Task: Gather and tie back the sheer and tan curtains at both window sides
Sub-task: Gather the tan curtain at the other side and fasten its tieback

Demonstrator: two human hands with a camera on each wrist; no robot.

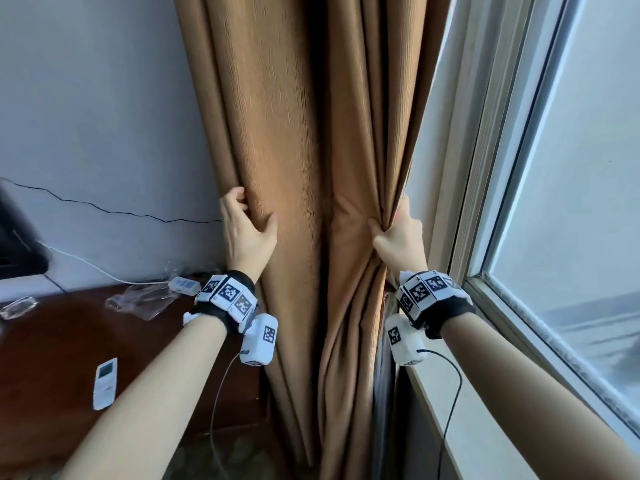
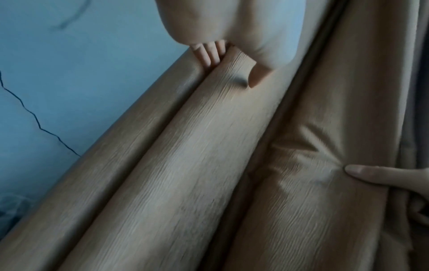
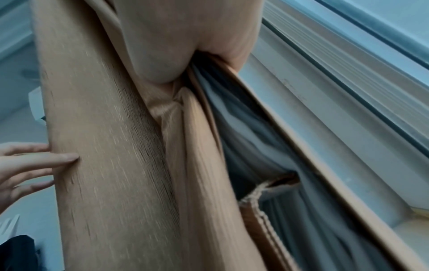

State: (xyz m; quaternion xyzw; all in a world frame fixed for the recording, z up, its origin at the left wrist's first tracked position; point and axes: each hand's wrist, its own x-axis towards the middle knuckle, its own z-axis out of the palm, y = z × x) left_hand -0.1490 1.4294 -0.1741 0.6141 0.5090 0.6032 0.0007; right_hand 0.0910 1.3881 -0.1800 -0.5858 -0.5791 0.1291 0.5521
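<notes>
The tan curtain (image 1: 294,133) hangs in thick folds between the wall and the window. My left hand (image 1: 254,211) grips its left fold, fingers tucked behind and thumb on the front; the left wrist view shows the fingers (image 2: 209,58) in a crease. My right hand (image 1: 388,216) clutches the bunched right edge of the curtain, thumb in front. In the right wrist view the grey sheer curtain (image 3: 243,132) lies gathered behind the tan curtain (image 3: 111,146), with a stitched tan edge (image 3: 260,210) beside it. The right fingertips are hidden by cloth.
A dark wooden table (image 1: 52,358) stands at the left with a white remote (image 1: 105,382), clear plastic wrap (image 1: 138,299) and a white adapter (image 1: 185,284). A black cable (image 1: 104,209) runs along the wall. The window sill (image 1: 485,427) and glass (image 1: 571,237) lie to the right.
</notes>
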